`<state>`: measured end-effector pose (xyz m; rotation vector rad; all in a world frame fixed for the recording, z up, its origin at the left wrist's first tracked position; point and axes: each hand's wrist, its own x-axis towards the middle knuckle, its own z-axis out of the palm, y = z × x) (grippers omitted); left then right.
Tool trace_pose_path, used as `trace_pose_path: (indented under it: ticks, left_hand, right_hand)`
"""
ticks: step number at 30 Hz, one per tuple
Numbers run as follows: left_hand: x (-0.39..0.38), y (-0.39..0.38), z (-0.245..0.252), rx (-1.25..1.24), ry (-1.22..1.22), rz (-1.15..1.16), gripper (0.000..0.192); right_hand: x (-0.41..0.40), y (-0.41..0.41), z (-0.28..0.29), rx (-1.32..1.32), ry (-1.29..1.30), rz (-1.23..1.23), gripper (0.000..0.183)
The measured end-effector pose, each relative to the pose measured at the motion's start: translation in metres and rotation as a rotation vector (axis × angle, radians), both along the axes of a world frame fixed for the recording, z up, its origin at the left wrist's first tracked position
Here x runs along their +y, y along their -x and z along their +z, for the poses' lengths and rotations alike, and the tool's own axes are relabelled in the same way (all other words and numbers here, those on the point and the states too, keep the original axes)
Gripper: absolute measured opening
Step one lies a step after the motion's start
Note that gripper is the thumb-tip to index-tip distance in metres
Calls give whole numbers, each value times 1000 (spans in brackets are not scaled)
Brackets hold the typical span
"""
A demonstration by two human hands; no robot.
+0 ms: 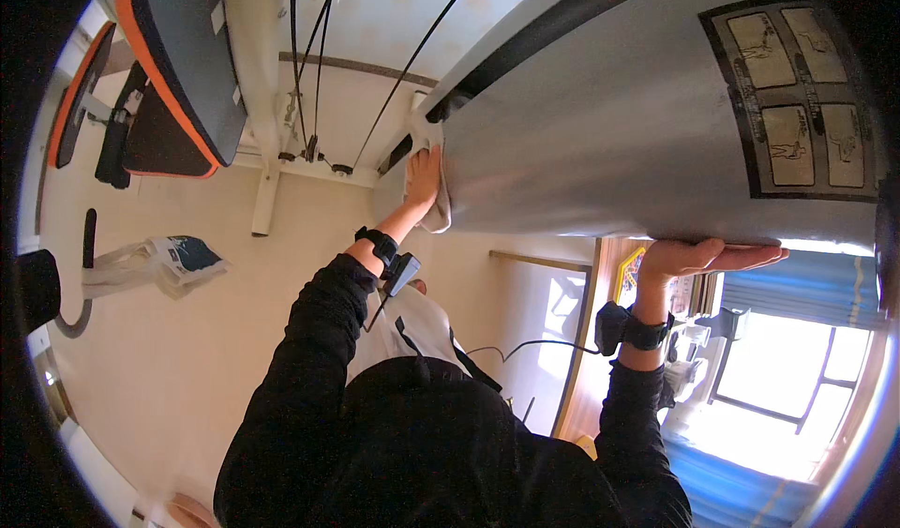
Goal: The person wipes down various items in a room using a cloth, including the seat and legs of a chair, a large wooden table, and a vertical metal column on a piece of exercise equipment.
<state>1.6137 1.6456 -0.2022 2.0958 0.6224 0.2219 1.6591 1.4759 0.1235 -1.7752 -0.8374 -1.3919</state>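
A pale cloth [441, 213] lies under my left hand [424, 178], which presses it against the lower end of a large grey panel [576, 127] on a home gym machine. Most of the cloth is hidden by the fingers. My right hand [706, 257] rests along the panel's near edge, palm and straight fingers up against it, holding nothing. Instruction pictures on a printed exercise chart [794, 99] show on the panel's right part. Black devices are strapped to both wrists.
Black cables [320, 57] run down to pulleys [342, 169] on the machine's white frame [261, 204]. An orange-edged padded seat [190, 71] stands at left, above a plastic bag [186, 264] hanging from a handle. Books [705, 294], a window [773, 373] and blue curtains [794, 296] are at right.
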Motion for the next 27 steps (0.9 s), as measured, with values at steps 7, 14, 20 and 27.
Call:
trace_pose_path:
  ticks: [7,14,20,27]
  left_hand:
    - [-37,12,111,-337,396,206,45]
    - [-39,30,188,-786,-53,8,54]
    - [-27,2,34,-572,357,237,39]
    - [-35,30,-145,-58,193,123,40]
  right_hand:
    - [-3,0,4,44,-29,-46,67]
    - [20,16,9,132,-141,-74,69]
    - [0,4,0,322,-288,-59,66]
    - [-18,-2,2,355,-354,4,69]
